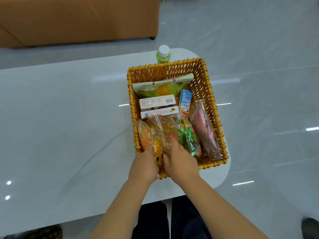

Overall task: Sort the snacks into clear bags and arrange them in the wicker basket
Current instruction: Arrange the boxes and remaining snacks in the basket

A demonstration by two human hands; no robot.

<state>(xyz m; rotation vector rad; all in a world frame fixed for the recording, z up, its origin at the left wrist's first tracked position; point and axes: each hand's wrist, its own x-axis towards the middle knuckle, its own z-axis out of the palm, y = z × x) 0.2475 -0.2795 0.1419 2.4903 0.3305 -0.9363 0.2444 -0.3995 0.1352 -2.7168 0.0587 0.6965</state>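
The wicker basket (pixel 205 94) sits at the end of the white table (pixel 60 126), and both hands are inside its near end. The left hand (pixel 144 163) has its fingers pushed down among the clear bags; they are hidden, so I cannot tell how it grips. It lies against a bag of orange snacks (pixel 146 135), which leans on the basket's wall on that hand's outer side. The right hand (pixel 181 159) rests flat on a second bag of yellow-orange snacks (pixel 164 131), fingers stretched forward and pressing the plastic, thumb turned toward the left hand. Between the two hands a yellow packet (pixel 158 152) pokes up.

Just outside the right hand stands a bag of green packets (pixel 189 137), and past that, against the basket's wall, a bag with pink contents (pixel 205 131).

Ahead of the fingertips lie two flat boxes (pixel 158 106), one behind the other, with a slim blue sachet (pixel 185 102) upright beside them on the right-hand side. Farther ahead a green pouch (pixel 164 86) leans on the far wall.

Beyond the basket, on the table, is a green bottle (pixel 163 55) with a white cap. Across the grey floor (pixel 259 40) stands an orange sofa (pixel 77 19).
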